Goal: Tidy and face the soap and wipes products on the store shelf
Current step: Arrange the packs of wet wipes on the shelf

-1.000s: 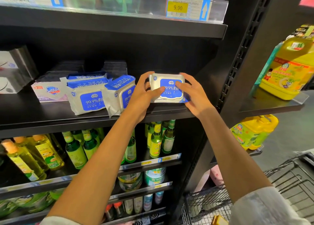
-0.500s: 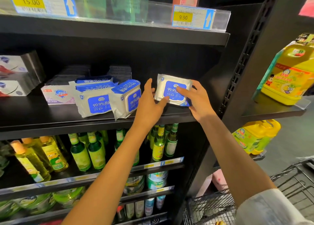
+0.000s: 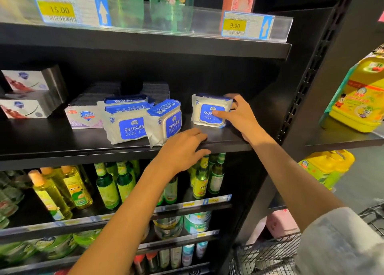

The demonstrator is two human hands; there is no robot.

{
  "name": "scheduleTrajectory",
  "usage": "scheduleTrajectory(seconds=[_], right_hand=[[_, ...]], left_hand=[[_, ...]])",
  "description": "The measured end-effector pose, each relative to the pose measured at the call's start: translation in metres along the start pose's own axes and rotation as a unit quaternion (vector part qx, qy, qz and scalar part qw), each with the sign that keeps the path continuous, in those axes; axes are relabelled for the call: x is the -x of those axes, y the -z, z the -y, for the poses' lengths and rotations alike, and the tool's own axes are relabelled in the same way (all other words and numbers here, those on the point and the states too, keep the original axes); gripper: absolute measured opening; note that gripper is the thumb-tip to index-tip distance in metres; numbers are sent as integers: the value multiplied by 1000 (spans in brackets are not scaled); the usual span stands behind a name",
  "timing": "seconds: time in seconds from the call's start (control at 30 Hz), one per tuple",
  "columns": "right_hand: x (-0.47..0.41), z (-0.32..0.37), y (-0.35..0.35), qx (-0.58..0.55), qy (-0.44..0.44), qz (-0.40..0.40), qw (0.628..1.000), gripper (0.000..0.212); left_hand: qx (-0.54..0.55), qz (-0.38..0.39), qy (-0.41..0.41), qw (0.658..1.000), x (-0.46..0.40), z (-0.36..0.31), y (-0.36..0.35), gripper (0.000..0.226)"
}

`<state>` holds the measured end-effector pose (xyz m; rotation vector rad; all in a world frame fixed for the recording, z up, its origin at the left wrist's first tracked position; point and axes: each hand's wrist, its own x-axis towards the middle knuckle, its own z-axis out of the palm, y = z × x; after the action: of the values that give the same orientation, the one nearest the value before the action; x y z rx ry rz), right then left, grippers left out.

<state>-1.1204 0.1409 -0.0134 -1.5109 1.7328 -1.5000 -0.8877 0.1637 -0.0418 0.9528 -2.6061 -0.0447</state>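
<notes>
A white and blue wipes pack (image 3: 204, 111) stands upright on the black shelf (image 3: 62, 143), label facing out, at the right end. My right hand (image 3: 239, 116) grips its right side, thumb across the front. My left hand (image 3: 182, 150) rests flat on the shelf's front edge, holding nothing. To the left, a tilted wipes pack (image 3: 164, 122) leans beside a stack of two wipes packs (image 3: 124, 119). A Safeguard soap box (image 3: 85, 116) lies left of them, and white soap boxes (image 3: 25, 96) are stacked at the far left.
An upper shelf (image 3: 187, 46) with price tags hangs close above. Green and yellow bottles (image 3: 108, 185) fill the shelves below. Yellow oil jugs (image 3: 359, 100) sit on the neighbouring rack at right. A wire shopping cart (image 3: 270, 256) stands at lower right.
My left hand let go of the right wipes pack and dropped to the shelf's front edge. My right hand kept hold and set the pack upright further back. The camera tilted up.
</notes>
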Motion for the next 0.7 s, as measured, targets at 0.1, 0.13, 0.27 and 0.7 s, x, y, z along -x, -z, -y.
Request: scheduleTrajectory(seconds=[0.1,0.13,0.27,0.7], right_hand=[[-18,-2,-9,-10,-1,-5,1000,72],[-24,-3,-12,-15,-3,-7,1000,72],[-54,-12,-26,-47,-24,-14,998,62],[-138,-20,-53,-23,-11,15,1000,83]], left_hand=[[20,-12,-2,1000,1,5,-2,57],[28,-19,0,999,1,7,-3,58],[14,-46,9,999,4,9,-12,56],[-11,-48,27,998,2,5,-10,56]])
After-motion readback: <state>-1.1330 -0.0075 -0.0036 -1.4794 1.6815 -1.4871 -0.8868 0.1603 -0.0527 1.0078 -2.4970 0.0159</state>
